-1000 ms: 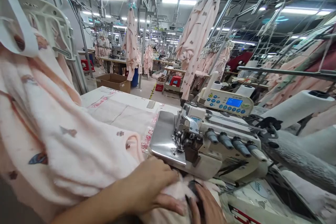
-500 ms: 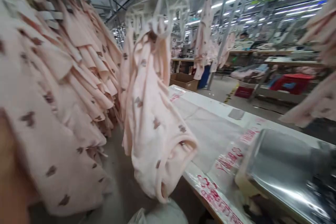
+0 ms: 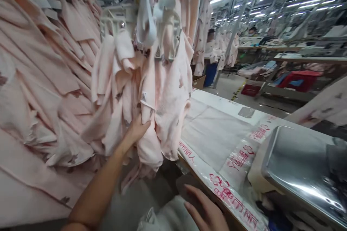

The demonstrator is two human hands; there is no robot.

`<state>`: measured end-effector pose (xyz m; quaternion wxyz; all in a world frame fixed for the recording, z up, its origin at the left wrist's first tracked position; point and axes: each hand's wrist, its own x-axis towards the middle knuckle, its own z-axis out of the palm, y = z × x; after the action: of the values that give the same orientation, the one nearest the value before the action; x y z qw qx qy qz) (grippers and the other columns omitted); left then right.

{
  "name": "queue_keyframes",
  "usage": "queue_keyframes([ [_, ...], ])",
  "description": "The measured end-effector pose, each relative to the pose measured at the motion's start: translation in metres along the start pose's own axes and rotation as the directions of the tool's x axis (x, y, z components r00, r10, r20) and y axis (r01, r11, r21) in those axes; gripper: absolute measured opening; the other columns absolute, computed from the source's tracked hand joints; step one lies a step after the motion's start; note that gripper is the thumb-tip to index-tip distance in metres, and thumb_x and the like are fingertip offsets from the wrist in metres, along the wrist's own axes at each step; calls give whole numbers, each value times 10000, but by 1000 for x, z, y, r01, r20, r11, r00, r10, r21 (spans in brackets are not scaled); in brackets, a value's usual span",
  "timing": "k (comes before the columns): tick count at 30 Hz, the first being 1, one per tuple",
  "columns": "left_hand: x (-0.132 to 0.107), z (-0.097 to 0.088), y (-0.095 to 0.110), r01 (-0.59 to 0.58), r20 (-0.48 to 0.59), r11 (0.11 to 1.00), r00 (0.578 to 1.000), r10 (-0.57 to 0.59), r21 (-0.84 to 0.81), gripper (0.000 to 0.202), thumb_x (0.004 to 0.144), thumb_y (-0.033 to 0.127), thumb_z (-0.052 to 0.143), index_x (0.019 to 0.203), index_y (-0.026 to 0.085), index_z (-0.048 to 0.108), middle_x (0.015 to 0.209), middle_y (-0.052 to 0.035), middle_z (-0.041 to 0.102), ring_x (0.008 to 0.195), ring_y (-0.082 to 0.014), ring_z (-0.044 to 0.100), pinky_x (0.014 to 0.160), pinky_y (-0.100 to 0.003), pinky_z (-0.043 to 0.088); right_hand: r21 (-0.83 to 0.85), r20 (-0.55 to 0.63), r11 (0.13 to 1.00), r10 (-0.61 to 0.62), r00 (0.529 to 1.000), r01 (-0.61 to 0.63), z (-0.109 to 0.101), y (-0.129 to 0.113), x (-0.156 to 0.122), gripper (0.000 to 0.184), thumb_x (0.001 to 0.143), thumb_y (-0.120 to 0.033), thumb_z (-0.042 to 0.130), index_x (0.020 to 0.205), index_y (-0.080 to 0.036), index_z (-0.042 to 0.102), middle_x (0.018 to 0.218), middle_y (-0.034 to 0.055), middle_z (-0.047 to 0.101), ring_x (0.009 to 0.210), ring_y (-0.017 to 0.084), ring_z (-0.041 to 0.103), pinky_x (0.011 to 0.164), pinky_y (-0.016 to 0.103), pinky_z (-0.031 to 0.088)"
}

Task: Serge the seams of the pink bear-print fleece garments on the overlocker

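Note:
A bundle of pale pink garment pieces (image 3: pixel 168 94) hangs from a white plastic hanger clamp (image 3: pixel 146 25) beside the table's left edge. My left hand (image 3: pixel 137 130) reaches up to it, thumb on the front and fingers tucked behind a pink piece, closed on it. My right hand (image 3: pixel 207 211) hovers low at the near table edge, fingers stretched out and holding nothing. It is above a white bag (image 3: pixel 162 220) on the floor side.
A dense row of hanging pink garments (image 3: pixel 40 79) fills the left. The table (image 3: pixel 217 133) is covered in plastic with red print, and the sewing machine's shiny metal plate (image 3: pixel 295 166) is at right. Beyond are a cardboard box (image 3: pixel 199 81), red stools (image 3: pixel 298 79) and a person (image 3: pixel 210 43).
The view has swung left from the sewing machine to the hanging garments. My left hand has risen and taken hold of the hanging bundle. My right hand has come into view, open.

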<state>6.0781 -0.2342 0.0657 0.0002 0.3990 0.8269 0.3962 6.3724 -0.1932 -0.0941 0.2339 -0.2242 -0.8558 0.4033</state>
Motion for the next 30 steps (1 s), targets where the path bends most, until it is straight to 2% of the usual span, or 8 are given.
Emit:
queue_keyframes([
  [6,-14,16,34,-150,162,934,964,210,-323,488,843,385,457,1272,154,438,1198,-88,590,1071,-203,573,904,-321,473,425,-119,871,322,939,-245,92,-19,58,754,547,-366,718,1220,-85,526,1292,188,493,1202,340,431,1001,424,363],
  [10,-22,12,42,-248,510,821,681,526,-515,519,832,399,515,1306,200,440,1306,-95,512,1217,-226,462,964,-331,433,548,-130,779,438,890,-304,101,-12,67,568,698,-613,479,800,-90,676,774,157,687,765,314,623,696,391,511],
  [11,-22,9,38,-285,523,840,677,518,-462,469,833,399,518,1266,221,488,1279,-86,537,1199,-221,480,951,-320,441,563,-139,764,465,874,-316,94,-6,64,594,706,-639,442,751,-93,670,710,147,679,718,307,620,660,385,509],
  [14,-25,8,11,-283,287,947,904,316,-152,351,893,394,390,1117,201,579,1104,-92,628,1048,-196,580,898,-329,467,605,-160,729,505,848,-320,66,10,48,607,696,-664,465,807,-101,664,759,124,684,768,298,616,678,356,502],
  [16,-35,18,-16,-179,102,984,979,178,0,357,904,361,337,1096,149,551,1032,-127,628,977,-222,601,869,-410,472,624,-154,712,516,843,-322,52,15,38,607,691,-662,501,888,-109,656,857,125,685,838,297,614,718,339,499],
  [20,-72,54,-65,-151,53,976,988,144,159,523,639,199,662,1139,138,519,1200,-172,547,1141,-339,494,945,-544,380,645,-119,684,530,840,-341,59,18,27,668,644,-672,550,1024,-125,608,1040,155,645,969,295,598,770,324,501],
  [24,-80,64,-78,-235,119,946,970,213,222,491,623,9,513,1088,156,576,1139,-148,599,1107,-297,529,976,-515,362,628,-73,682,530,845,-374,80,26,13,630,622,-663,555,961,-135,614,911,156,671,864,288,639,704,343,522],
  [30,-56,-5,28,-447,244,889,878,412,105,441,701,95,456,1116,213,546,971,-22,656,859,-169,616,792,-276,479,576,-19,767,359,933,-283,84,-5,-1,436,646,-476,643,956,-168,652,907,110,689,869,267,645,772,341,516],
])
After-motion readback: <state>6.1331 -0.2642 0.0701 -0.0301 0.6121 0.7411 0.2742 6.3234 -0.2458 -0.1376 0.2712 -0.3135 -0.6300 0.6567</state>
